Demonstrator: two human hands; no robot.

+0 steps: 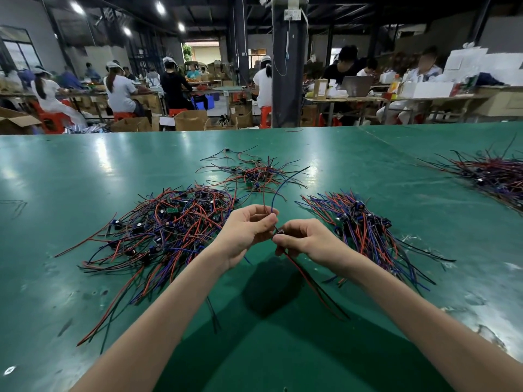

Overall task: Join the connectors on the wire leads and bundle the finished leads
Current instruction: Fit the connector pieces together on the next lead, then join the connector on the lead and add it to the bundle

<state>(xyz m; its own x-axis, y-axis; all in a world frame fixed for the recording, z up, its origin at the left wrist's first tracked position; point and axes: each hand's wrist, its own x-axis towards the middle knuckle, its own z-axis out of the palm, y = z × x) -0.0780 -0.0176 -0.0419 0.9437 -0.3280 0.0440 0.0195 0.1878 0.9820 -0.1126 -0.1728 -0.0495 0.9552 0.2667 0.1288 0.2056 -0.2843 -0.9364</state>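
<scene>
Both my hands are raised a little above the green table [283,349], fingertips almost meeting. My left hand [246,230] pinches a blue and a red wire lead [278,190] that arch up and away. My right hand [305,239] grips a small dark connector [280,231]; its red and black wires [311,284] trail down toward me. A big tangled pile of leads [164,230] lies to the left. An aligned heap of leads [365,230] lies to the right.
A smaller scatter of leads [252,174] lies farther back at centre, and another heap [492,174] sits at the far right. Beyond the table's far edge, several people sit at other benches among cardboard boxes and a dark pillar [288,66].
</scene>
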